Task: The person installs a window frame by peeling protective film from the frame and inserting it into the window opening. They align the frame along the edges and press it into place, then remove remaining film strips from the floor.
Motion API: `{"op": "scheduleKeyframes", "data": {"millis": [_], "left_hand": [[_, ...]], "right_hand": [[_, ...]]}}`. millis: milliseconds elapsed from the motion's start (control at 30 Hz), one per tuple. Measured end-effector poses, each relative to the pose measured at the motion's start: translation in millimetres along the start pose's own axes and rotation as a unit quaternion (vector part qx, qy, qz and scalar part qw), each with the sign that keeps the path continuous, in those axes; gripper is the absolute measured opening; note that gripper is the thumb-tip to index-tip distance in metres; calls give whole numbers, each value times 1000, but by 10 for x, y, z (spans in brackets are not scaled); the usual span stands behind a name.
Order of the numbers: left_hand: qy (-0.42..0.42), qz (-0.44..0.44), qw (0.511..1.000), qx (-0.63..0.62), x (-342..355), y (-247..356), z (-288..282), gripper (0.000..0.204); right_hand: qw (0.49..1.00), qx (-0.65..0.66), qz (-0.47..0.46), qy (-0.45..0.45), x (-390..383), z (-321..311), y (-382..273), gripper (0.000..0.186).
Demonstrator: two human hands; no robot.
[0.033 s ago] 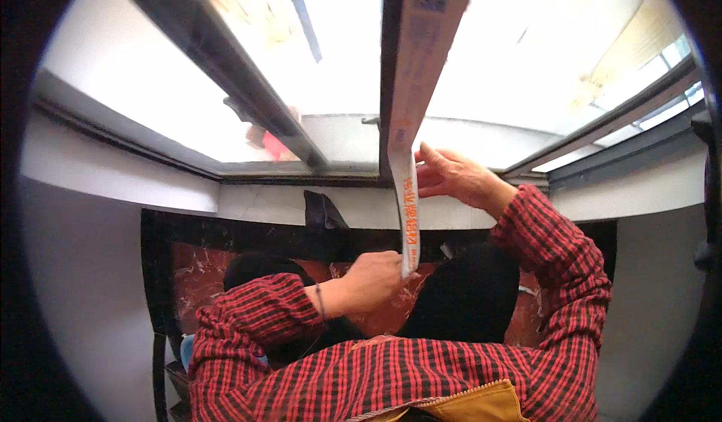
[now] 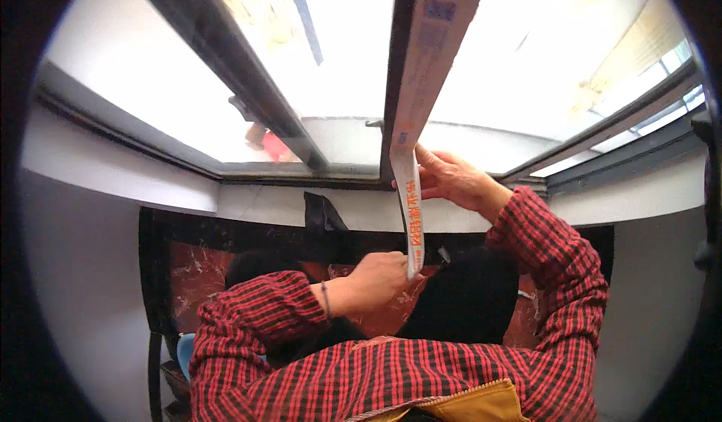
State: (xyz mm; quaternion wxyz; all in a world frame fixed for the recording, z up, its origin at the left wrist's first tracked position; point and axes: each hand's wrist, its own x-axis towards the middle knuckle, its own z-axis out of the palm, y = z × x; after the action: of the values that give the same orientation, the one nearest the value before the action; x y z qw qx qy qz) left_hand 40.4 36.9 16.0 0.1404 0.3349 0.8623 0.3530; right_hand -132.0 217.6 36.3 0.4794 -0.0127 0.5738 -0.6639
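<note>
A long white protective strip with printing [image 2: 414, 211] runs down the middle dark window mullion [image 2: 392, 68]; its lower length bends away from the mullion. My left hand [image 2: 376, 279] is closed on the strip's bottom end, above my knees. My right hand [image 2: 451, 177] is at the bend in the strip, thumb against its edge and fingers curled behind it, partly hidden. Both my forearms are in red-and-black checked sleeves.
A white sill [image 2: 263, 204] runs below glazed panes in dark frames [image 2: 241, 83]. A dark, angular object [image 2: 320, 211] hangs at the sill's edge. Red marbled flooring [image 2: 195, 264] shows around my black-clad legs. A blue object [image 2: 184, 350] sits at lower left, beside pale walls.
My right hand has shifted slightly left and down, closer around the strip. My left hand and the strip's lower end have moved slightly right.
</note>
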Motion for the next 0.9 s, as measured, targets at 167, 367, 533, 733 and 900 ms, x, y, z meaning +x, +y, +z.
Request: {"op": "scheduleKeyframes", "data": {"millis": [167,367,533,733,900], "left_hand": [[30,142,989,0,441,-71,161,25],[-167,-39,985,-31,885,-137,-81,59],[63,-91,978,-177,911,-864,-258,87],[19,-92,981,-168,1250,-1279,151,50],[-72,-204,945,244,1152,-1030,223,24]], "right_hand": [[994,-27,-13,109,52,44,115,35],[944,-212,-171,185,-51,-307,217,35],[934,-224,-199,193,-14,-359,168,36],[866,-363,-253,234,-43,-323,24,31],[895,-317,-230,214,-79,-363,-20,30]]}}
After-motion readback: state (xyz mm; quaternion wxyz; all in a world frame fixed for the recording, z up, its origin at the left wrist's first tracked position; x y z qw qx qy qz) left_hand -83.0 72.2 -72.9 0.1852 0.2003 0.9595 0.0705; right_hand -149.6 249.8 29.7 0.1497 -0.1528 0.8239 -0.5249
